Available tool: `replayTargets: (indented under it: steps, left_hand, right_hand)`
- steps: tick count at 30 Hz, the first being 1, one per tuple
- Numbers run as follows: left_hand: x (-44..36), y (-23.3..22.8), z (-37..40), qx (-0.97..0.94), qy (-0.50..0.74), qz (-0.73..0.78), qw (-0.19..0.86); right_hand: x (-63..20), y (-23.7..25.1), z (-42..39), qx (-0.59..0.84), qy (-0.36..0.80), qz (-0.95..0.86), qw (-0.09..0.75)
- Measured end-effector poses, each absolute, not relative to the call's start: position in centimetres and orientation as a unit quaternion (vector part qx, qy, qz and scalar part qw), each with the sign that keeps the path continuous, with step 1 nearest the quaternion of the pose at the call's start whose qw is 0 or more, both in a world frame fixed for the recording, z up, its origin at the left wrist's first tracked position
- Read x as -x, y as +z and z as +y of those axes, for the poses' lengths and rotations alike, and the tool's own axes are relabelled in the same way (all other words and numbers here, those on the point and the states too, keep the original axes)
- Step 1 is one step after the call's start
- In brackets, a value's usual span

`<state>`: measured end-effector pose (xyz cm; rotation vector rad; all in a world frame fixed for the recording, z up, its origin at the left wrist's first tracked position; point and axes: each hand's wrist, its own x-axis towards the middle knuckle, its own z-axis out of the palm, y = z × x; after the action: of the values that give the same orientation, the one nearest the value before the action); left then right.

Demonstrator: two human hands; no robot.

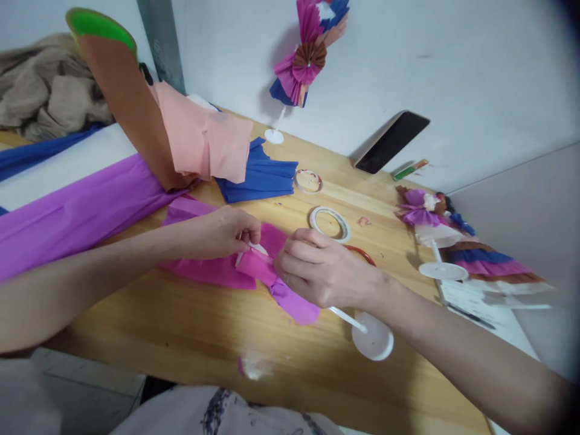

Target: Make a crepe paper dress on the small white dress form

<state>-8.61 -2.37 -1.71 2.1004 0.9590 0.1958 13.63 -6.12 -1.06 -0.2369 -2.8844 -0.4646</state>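
Observation:
A small figure of pink crepe paper (256, 267) lies on the table, with a twisted purple crepe strip (295, 302) at its right. My left hand (226, 232) is closed, pinching the figure's upper edge beside a white piece (258, 248). My right hand (324, 266) is closed over the figure's right side; what its fingertips grip is hidden. From under that hand a white stick (347, 317) runs to a round white base (372, 337). Flat magenta crepe sheets (208, 269) lie beneath and left of the figure.
Behind my hands lie a tape roll (330, 223), a smaller ring (309, 180) and blue crepe paper (260, 175). Crepe rolls, one brown (129, 109), fill the left. A finished-looking paper figure (308, 60) stands at the back; a phone (392, 142) leans against the wall.

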Motion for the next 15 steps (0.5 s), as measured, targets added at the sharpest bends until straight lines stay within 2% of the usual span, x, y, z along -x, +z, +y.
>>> replayTargets:
  steps: [15]
  left_hand:
    - [8.8, -1.59, -2.92, -0.825, 0.103, 0.389, 0.397]
  right_hand:
    - [-13.6, -1.32, -6.03, 0.072, -0.16, -0.978, 0.11]
